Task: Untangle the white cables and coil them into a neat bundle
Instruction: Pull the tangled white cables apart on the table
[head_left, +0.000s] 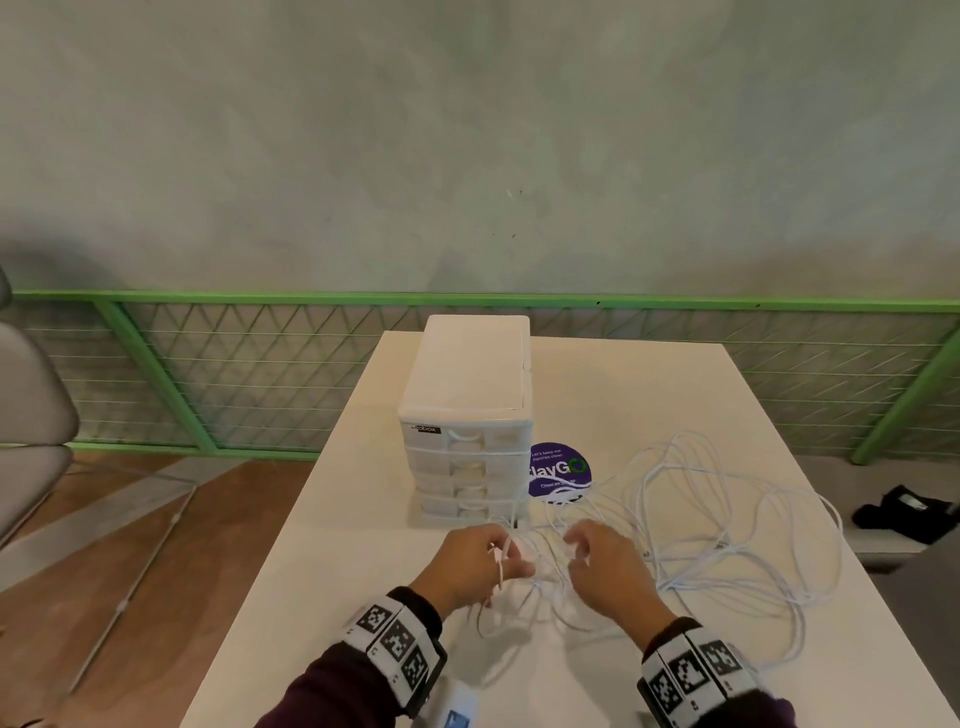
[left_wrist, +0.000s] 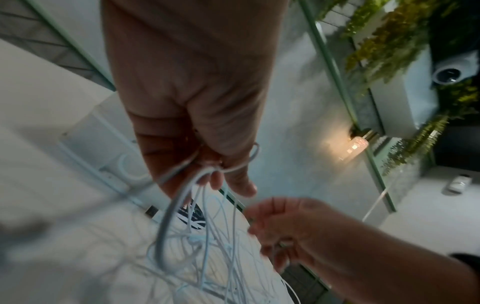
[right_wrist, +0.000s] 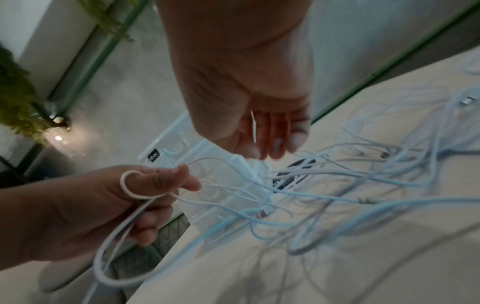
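Thin white cables sprawl in loose tangled loops over the right half of the white table. My left hand pinches a few gathered loops between thumb and fingers, one loop wound round the thumb; the left wrist view shows the strands hanging down from that hand. My right hand hovers just right of it over the tangle, fingers loosely curled. In the right wrist view its fingers hang above the strands with no clear hold on any of them.
A white plastic drawer box stands just beyond my hands, beside a round purple sticker. A green mesh railing runs behind the table. A black item lies on a ledge to the right, a grey chair stands at far left.
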